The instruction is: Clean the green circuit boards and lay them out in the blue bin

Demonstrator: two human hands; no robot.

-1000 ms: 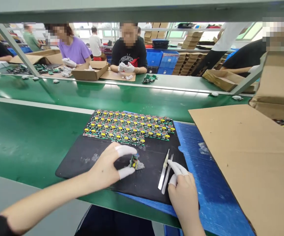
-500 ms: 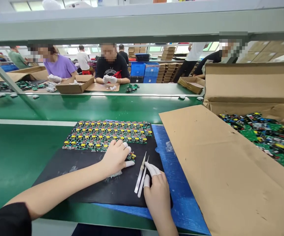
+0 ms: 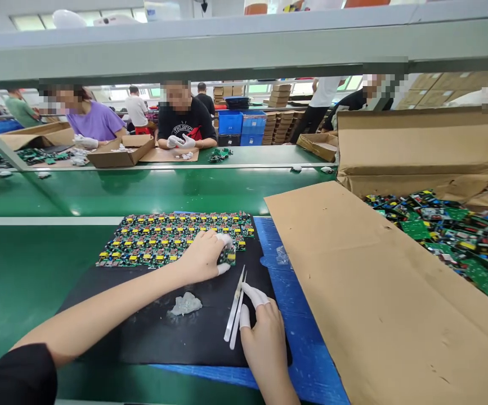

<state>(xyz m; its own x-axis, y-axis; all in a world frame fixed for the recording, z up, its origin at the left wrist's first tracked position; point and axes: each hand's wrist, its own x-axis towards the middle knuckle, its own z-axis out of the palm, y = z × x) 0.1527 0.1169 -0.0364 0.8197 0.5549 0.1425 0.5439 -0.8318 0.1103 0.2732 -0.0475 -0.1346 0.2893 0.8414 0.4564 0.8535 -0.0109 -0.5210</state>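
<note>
- Black mat lies on the green tabletop, prob. as a soft base for the bds; blue sheeting shows under it.
- L hand: capped fingers grasp one circuit board at the near R end of the packed rows of boards; looks like a side pinch, prob. to spare the parts on its face.
- R hand: fingers at the tweezers, index apparently touching; can't tell if gripping or just resting. Handles point to the wearer, prob. for easy pickup.
- Pale lump sits on the mat, L of the tweezers; material unclear, maybe putty.
- Held bd partly hidden by L fingers; can't tell if it touches the mat. L hand + forearm also cover some of the near row.
- Carton w/ loose boards cut off at R edge; its flap hides the near part.
</note>
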